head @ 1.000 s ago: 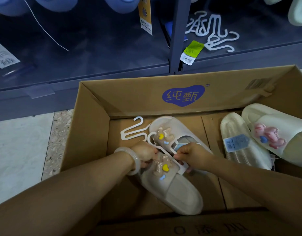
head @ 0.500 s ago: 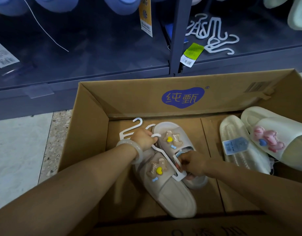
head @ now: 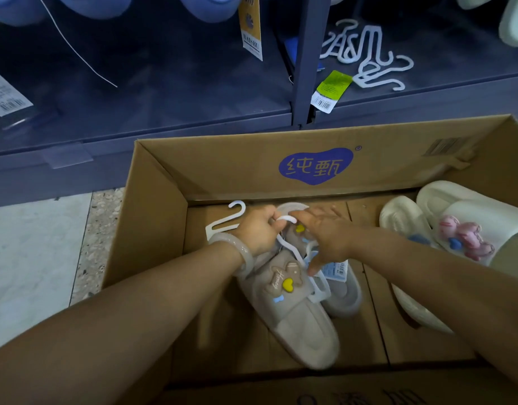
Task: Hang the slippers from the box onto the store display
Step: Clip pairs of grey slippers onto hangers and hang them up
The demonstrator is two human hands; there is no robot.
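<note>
A pair of beige slippers (head: 293, 314) with bear charms lies in the cardboard box (head: 164, 217), joined by a white plastic hanger (head: 293, 249). My left hand (head: 259, 232) grips the hanger's hook end, fingers curled round it. My right hand (head: 325, 235) lies over the far slipper with fingers spread, thumb down near the hanger and the blue price tag (head: 336, 268). A second white hanger (head: 225, 223) lies loose on the box floor behind my left hand.
A cream pair of slippers (head: 462, 229) with a pink charm lies at the box's right end. Behind the box, the dark blue display shelf (head: 164, 106) holds loose white hangers (head: 366, 57). Blue slippers and paper tags hang above. Tiled floor lies to the left.
My left hand moved up to the hanger's hook. My right hand let go of the hanger's lower part and opened over the far slipper. The beige pair shifted slightly away from me.
</note>
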